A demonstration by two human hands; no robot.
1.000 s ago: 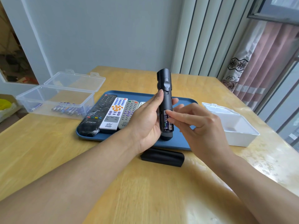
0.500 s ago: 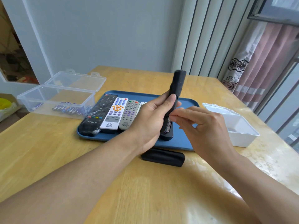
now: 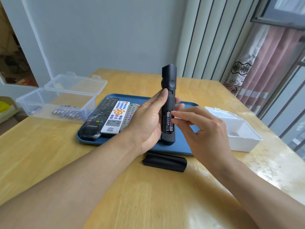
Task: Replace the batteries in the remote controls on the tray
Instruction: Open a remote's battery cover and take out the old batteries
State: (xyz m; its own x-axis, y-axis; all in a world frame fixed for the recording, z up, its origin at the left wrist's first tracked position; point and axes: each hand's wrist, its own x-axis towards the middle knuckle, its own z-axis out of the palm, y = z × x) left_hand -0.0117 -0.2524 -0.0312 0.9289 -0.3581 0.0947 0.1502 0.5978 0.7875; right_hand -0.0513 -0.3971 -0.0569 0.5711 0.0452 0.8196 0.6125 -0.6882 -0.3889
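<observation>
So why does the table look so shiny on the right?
Head view: daylight from the window glares off the table beside the white box; the wide lens bends the wall lines; the black remote stays sharp.

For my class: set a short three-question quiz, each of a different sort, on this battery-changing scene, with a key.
1. True or false: the battery cover lies on the blue tray.
2. Which hand holds the black remote upright? A left hand B right hand
3. Fill in: spare batteries lie in the ___ box.

Key: 1 false, it lies on the table; 2 A; 3 clear.
</observation>
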